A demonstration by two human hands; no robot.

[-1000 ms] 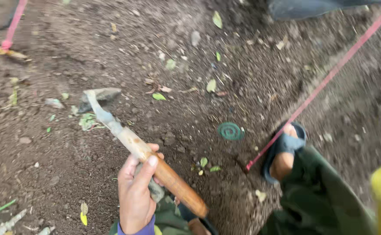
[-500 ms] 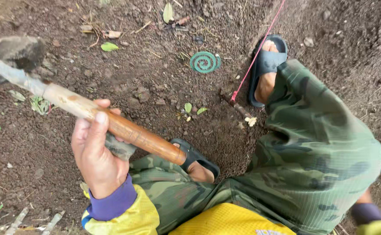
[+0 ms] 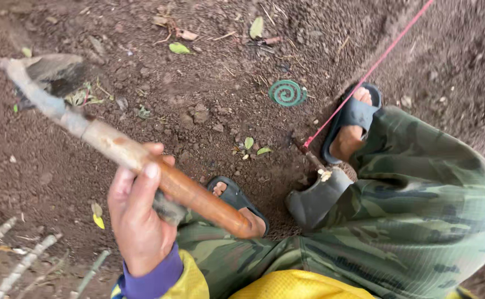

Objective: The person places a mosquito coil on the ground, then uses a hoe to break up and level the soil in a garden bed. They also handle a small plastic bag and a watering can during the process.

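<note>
Down low on the left, the left hand [image 3: 138, 221] is gripping a wooden hoe handle [image 3: 159, 177], with the fingers [image 3: 143, 188] wrapped tight around the brown stick. The handle is pointing far and left, and the muddy hoe blade [image 3: 51, 69] is sitting on the dark soil [image 3: 209, 66]. A green spiral coil [image 3: 287, 92] is lying near a pink string [image 3: 375, 63]. Two feet in dark sandals [image 3: 353, 113] are standing on the dirt. The right hand is not showing.

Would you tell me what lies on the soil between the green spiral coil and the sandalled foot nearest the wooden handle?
In the head view, between the green spiral coil and that sandalled foot lie two small green leaves on loose soil.
</note>
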